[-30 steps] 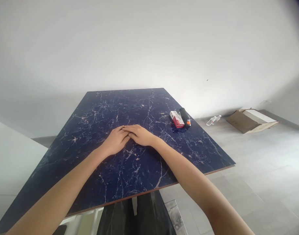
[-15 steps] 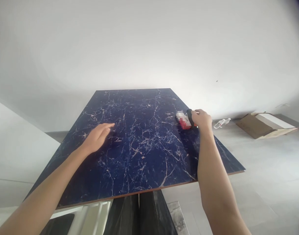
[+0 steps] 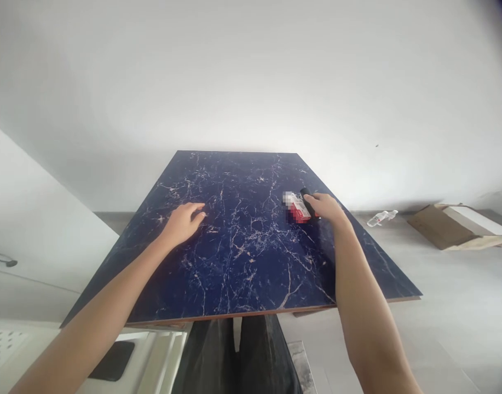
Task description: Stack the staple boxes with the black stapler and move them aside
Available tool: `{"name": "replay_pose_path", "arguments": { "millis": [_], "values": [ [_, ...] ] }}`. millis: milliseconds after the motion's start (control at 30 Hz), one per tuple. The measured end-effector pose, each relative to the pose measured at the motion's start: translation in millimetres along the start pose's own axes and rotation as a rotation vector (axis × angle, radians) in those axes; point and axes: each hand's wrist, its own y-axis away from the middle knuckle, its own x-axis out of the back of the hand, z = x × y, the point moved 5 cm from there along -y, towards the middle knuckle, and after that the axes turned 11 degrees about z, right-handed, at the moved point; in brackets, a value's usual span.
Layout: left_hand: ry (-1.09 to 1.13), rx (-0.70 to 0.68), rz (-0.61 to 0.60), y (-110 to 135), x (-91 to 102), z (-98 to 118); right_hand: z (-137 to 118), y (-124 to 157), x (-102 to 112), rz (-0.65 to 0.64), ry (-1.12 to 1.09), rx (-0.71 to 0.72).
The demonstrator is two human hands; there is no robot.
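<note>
My left hand (image 3: 185, 223) hovers at or just above the left half of a dark blue marble-patterned tabletop (image 3: 242, 284). Its thumb and fingers are apart and hold nothing. On the right half, my right hand (image 3: 328, 209) is closed around a black cylindrical object (image 3: 307, 198), its lower part partly covered by my fingers. Right against that object, on its left side, is a small red-and-white box (image 3: 300, 209), partly blurred out. Whether the box is also gripped or only touching the black object, I cannot tell.
A white wall (image 3: 242, 76) rises behind the table. Beyond the right edge, a clear plastic bottle (image 3: 382, 218) and an open cardboard box (image 3: 443, 227) lie on the floor. A white cabinet (image 3: 33, 230) stands at left. My legs (image 3: 251, 355) are at the front edge.
My right hand has moved left over the tabletop with the black object, and the red-and-white box has shifted with it. My left thumb has spread away from the fingers. The view has shifted slightly.
</note>
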Motion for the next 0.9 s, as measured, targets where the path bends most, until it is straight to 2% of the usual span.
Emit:
{"name": "replay_pose_path", "arguments": {
  "millis": [67,167,300,400,533,667,767,833,900],
  "values": [
    [0.024,-0.016,-0.025,2,-1.7,5,-27,7,-11,-0.006,-0.046,0.037],
    [0.049,-0.053,-0.124,6,-5.5,12,-75,21,-35,-0.047,-0.154,0.07],
    [0.096,-0.084,-0.262,13,-7.0,12,-147,41,-73,-0.01,-0.277,0.138],
    [0.159,-0.053,-0.247,13,-1.9,4,-199,57,-104,-0.066,-0.373,0.126],
    [0.259,-0.017,-0.135,5,10.4,-10,-249,74,-133,-0.166,-0.513,-0.003],
    [0.185,0.056,-0.041,-2,20.8,-28,-271,83,-148,-0.212,-0.591,-0.01],
    [0.163,0.112,-0.014,-2,20.7,-38,-264,80,-154,-0.229,-0.641,-0.008],
    [0.173,0.166,0.005,-2,16.9,-40,-255,74,-153,-0.16,-0.672,0.019],
    [0.165,0.219,0.03,-2,12.2,-40,-250,67,-150,-0.102,-0.714,0.103]
  ]
}}
